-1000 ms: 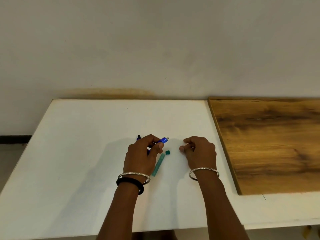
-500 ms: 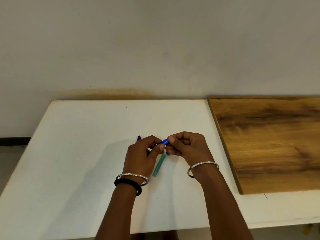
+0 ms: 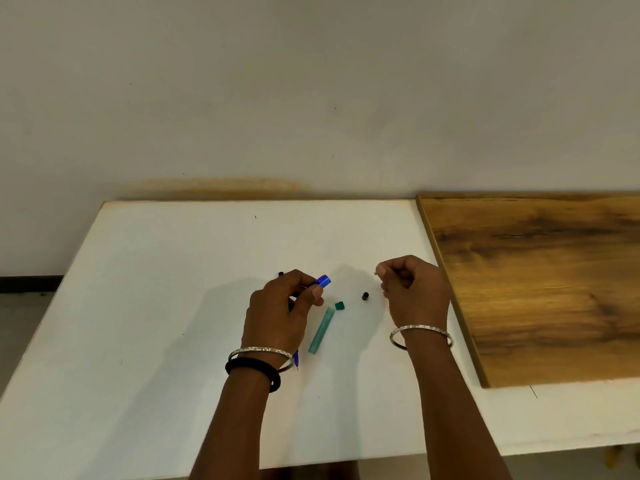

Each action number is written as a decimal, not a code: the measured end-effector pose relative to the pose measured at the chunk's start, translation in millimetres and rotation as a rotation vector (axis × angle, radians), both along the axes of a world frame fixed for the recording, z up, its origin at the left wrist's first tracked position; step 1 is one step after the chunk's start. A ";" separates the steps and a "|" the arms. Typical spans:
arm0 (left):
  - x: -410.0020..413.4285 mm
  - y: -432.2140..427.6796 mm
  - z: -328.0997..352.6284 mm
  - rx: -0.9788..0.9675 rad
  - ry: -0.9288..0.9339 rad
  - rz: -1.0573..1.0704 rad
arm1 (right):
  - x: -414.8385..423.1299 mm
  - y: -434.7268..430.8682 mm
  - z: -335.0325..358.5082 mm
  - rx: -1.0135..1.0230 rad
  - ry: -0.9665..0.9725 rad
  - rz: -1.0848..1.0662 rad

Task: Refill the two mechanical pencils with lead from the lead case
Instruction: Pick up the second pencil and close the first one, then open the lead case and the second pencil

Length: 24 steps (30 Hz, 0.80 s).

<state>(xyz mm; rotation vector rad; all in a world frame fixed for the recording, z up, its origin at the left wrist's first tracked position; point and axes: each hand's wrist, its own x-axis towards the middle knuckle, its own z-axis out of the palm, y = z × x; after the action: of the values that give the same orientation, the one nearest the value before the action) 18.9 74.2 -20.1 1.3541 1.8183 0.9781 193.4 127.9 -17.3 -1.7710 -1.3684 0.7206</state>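
- A person sat at a white desk (image 3: 156, 306), seen from above; a wooden board (image 3: 536, 289) lay on its right side.
- The left hand (image 3: 277, 317) was closed around a blue pencil (image 3: 322, 281), whose open back end pointed up and right past the thumb; the tip showed below the wrist.
- The right hand (image 3: 414, 292) hovered well apart from the left, fingers pinched on something small and pale, possibly the pencil's eraser; it was too small to tell.
- A small black cap (image 3: 364, 296) lay on the desk between the hands.
- The green lead case (image 3: 322, 330) lay flat just right of the left hand, with its lid (image 3: 339, 305) off and resting near its open end.
- A dark end (image 3: 281, 274) poked out behind the left hand, perhaps the second pencil; most of it was hidden.
- The step in hand looked like opening the first pencil, with no lead yet loaded.
- Next, the right hand would likely need to set its piece down, lift the case, and tip a lead into the barrel, which calls for steady aim at a narrow opening.
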 end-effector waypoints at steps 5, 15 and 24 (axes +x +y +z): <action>0.7 -0.3 -0.2 -0.003 -0.007 0.013 | 4.7 -3.2 -7.7 -0.104 -0.245 0.045; -2.4 0.2 -0.4 -0.024 0.007 0.037 | 1.9 -3.8 -8.8 -0.169 -0.297 0.060; -3.3 1.1 -1.0 -0.037 0.021 0.081 | -18.9 -7.1 1.5 -0.319 -0.128 0.158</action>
<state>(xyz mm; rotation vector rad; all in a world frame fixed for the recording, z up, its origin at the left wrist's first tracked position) 15.6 75.2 -21.1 1.2814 1.9104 0.9709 174.5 120.8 -15.8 -1.9993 -1.5607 0.9691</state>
